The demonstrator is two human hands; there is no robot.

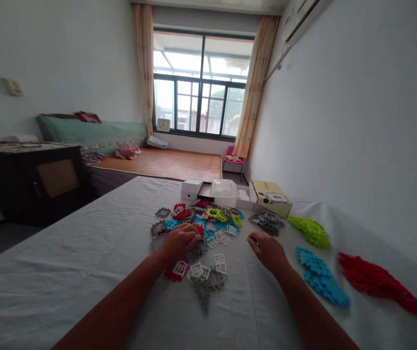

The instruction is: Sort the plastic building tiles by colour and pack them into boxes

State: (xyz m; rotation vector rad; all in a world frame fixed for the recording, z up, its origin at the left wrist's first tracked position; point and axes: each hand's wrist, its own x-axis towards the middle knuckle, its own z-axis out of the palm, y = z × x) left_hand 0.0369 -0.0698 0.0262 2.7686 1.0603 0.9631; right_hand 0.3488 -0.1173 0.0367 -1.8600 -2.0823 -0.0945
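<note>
My left hand (179, 240) is over a mixed pile of plastic building pieces, its fingers curled together; whatever they hold is hidden. Beside its fingertips shows a red piece (199, 230). My right hand (267, 249) hovers over the sheet right of the pile, fingers bent into a pinch, and I cannot make out anything in it. White window-shaped pieces (221, 237) lie between the hands. Nearer to me are more white window pieces (200, 271), grey toothed pieces (213, 280) and a red toothed piece (173, 273).
Sorted heaps sit on the right: grey (267, 222), lime green (309, 231), blue (321, 276) and red (379, 283). Behind the pile stand a white box (191, 189), a clear plastic container (224, 189) and a yellow cartoon box (272, 197). A white sheet (84, 262) covers the surface.
</note>
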